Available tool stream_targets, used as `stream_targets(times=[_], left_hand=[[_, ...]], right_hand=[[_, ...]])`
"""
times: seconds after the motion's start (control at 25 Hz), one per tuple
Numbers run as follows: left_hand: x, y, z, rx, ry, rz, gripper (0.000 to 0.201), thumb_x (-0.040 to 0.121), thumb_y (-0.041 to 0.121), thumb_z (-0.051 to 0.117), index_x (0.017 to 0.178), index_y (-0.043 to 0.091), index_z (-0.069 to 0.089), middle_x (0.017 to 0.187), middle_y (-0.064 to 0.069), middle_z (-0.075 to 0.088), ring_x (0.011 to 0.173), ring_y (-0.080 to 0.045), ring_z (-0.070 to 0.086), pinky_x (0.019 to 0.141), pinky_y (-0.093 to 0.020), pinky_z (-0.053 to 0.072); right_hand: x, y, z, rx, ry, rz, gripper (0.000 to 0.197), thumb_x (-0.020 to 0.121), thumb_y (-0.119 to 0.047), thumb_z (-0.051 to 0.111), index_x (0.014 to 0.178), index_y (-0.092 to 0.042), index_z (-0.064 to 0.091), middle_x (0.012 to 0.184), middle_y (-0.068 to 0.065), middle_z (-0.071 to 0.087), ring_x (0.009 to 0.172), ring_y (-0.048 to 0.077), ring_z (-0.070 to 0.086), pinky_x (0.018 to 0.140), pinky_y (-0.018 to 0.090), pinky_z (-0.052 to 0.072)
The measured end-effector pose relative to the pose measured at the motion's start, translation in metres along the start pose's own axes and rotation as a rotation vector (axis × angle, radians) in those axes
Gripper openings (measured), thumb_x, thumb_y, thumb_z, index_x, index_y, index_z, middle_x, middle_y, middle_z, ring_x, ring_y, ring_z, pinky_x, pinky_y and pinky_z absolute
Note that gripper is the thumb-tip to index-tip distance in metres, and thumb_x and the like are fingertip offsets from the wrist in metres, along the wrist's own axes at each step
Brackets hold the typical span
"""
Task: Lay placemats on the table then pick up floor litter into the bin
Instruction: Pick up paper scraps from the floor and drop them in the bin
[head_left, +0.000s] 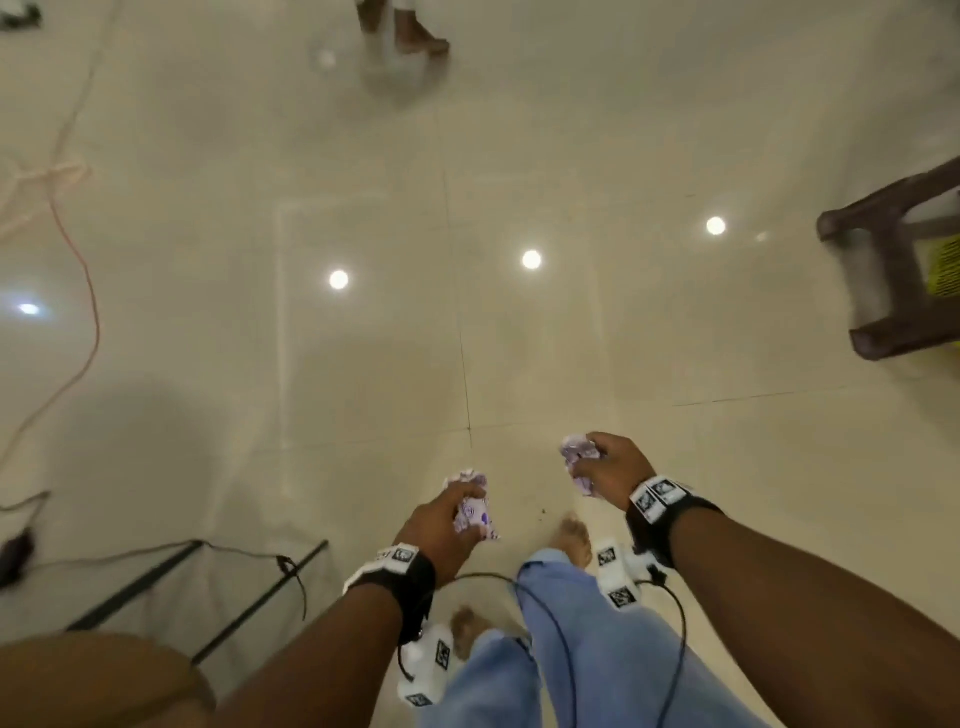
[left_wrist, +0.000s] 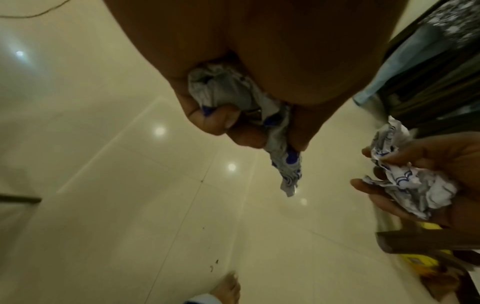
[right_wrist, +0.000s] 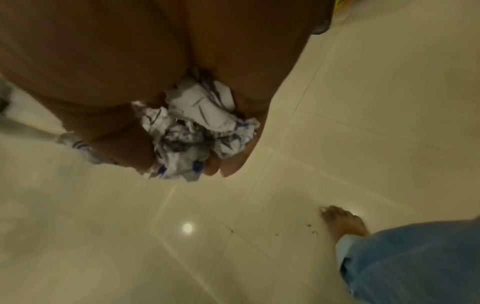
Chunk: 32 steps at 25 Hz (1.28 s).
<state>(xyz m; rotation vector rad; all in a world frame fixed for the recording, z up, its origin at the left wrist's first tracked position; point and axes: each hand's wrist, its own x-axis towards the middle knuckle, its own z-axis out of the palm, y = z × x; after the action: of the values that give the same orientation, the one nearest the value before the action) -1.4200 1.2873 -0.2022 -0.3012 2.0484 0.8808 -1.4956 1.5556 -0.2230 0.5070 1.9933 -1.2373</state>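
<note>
Litter stage: left hand (head_left: 441, 525) is clenched round one crumpled printed paper wad (head_left: 474, 512) at lower centre, right hand (head_left: 613, 470) round a second wad (head_left: 577, 454) just right of it, hands apart. No bin or placemats in view, so can't confirm the mat step. Left to do: dump both wads; small dark specks (head_left: 543, 512) remain on the floor tiles (head_left: 363, 364) by the foot.

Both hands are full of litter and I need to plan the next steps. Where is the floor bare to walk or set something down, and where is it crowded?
Bare tile lies straight ahead, bordered by the orange cable left and the brown stool right. Crowded: black cords and rods near left, and another person's feet far ahead. Left hand and right hand each grip crumpled paper.
</note>
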Motion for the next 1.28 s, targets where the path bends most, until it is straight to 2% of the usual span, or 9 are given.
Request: stream_targets(times=[0.24, 0.44, 0.6, 0.68, 0.84, 0.92, 1.04, 1.16, 1.28], left_hand=[[-0.027, 0.174, -0.064, 0.107, 0.002, 0.257, 0.050, 0.087, 0.032, 0.073, 0.131, 0.040, 0.051, 0.137, 0.001, 0.059, 0.112, -0.021, 0.062, 0.093, -0.024, 0.046], [-0.001, 0.275, -0.072, 0.327, -0.185, 0.457, 0.101, 0.080, 0.038, 0.076, 0.152, 0.050, 0.006, 0.132, 0.005, 0.060, 0.109, -0.019, 0.064, 0.092, -0.032, 0.050], [0.031, 0.332, -0.083, 0.246, -0.336, 0.655, 0.055, 0.084, 0.022, 0.075, 0.129, 0.044, 0.052, 0.119, 0.009, 0.068, 0.106, -0.013, 0.066, 0.094, -0.033, 0.052], [0.029, 0.366, -0.075, 0.266, -0.407, 0.730, 0.034, 0.090, 0.013, 0.069, 0.113, 0.037, 0.062, 0.108, 0.005, 0.070, 0.096, -0.017, 0.066, 0.089, -0.030, 0.052], [0.005, 0.424, -0.029, 0.294, -0.560, 0.792, 0.012, 0.098, 0.027, 0.063, 0.107, 0.021, 0.067, 0.087, 0.002, 0.067, 0.065, -0.015, 0.058, 0.054, -0.021, 0.046], [-0.017, 0.444, 0.010, 0.330, -0.568, 0.751, 0.039, 0.100, 0.048, 0.052, 0.105, 0.012, 0.068, 0.081, -0.003, 0.066, 0.063, -0.019, 0.056, 0.043, -0.017, 0.042], [-0.073, 0.452, 0.078, 0.436, -0.692, 0.630, 0.044, 0.100, 0.055, 0.046, 0.094, 0.017, 0.067, 0.081, -0.002, 0.065, 0.069, -0.021, 0.061, 0.051, -0.028, 0.053], [-0.127, 0.435, 0.154, 0.559, -0.806, 0.839, 0.040, 0.101, 0.034, 0.054, 0.068, 0.014, 0.055, 0.062, -0.010, 0.051, 0.054, -0.025, 0.048, 0.055, -0.048, 0.049], [-0.189, 0.406, 0.224, 0.644, -0.876, 0.895, 0.010, 0.099, 0.023, 0.055, 0.091, 0.024, 0.062, 0.083, -0.008, 0.061, 0.068, -0.029, 0.056, 0.065, -0.041, 0.048]], right_hand=[[-0.070, -0.099, -0.082, 0.431, 0.045, -0.022, 0.025, 0.084, 0.008, 0.057, 0.089, -0.015, 0.067, 0.087, 0.016, 0.066, 0.076, 0.033, 0.065, 0.066, 0.045, 0.054], [-0.096, -0.134, -0.138, 0.517, 0.041, -0.160, 0.061, 0.070, -0.007, 0.059, 0.121, -0.039, 0.065, 0.115, 0.010, 0.070, 0.098, 0.028, 0.067, 0.087, 0.046, 0.058], [-0.115, -0.141, -0.167, 0.683, 0.284, -0.075, 0.044, 0.075, 0.005, 0.058, 0.104, -0.024, 0.074, 0.092, 0.005, 0.073, 0.080, 0.026, 0.067, 0.070, 0.035, 0.057], [-0.136, -0.136, -0.166, 0.917, 0.453, -0.044, 0.048, 0.073, 0.010, 0.055, 0.104, -0.019, 0.075, 0.097, 0.014, 0.070, 0.083, 0.031, 0.064, 0.072, 0.042, 0.056], [-0.184, -0.117, -0.157, 1.324, 0.902, -0.032, 0.048, 0.076, 0.011, 0.052, 0.103, -0.020, 0.076, 0.102, 0.022, 0.071, 0.081, 0.035, 0.067, 0.080, 0.055, 0.057], [-0.216, -0.095, -0.151, 1.439, 1.085, 0.011, 0.039, 0.077, 0.009, 0.055, 0.094, -0.018, 0.077, 0.085, 0.020, 0.070, 0.071, 0.036, 0.062, 0.069, 0.051, 0.055], [-0.268, -0.052, -0.131, 1.536, 1.263, -0.008, 0.021, 0.079, 0.002, 0.062, 0.080, -0.016, 0.073, 0.077, 0.020, 0.066, 0.069, 0.033, 0.060, 0.063, 0.040, 0.048], [-0.318, -0.008, -0.109, 1.659, 1.408, -0.064, 0.008, 0.086, -0.005, 0.071, 0.093, -0.009, 0.069, 0.083, 0.022, 0.067, 0.069, 0.030, 0.061, 0.058, 0.033, 0.048], [-0.377, 0.045, -0.084, 1.762, 1.526, -0.092, 0.013, 0.087, -0.006, 0.071, 0.097, -0.010, 0.063, 0.084, 0.023, 0.060, 0.067, 0.027, 0.054, 0.055, 0.030, 0.045]])
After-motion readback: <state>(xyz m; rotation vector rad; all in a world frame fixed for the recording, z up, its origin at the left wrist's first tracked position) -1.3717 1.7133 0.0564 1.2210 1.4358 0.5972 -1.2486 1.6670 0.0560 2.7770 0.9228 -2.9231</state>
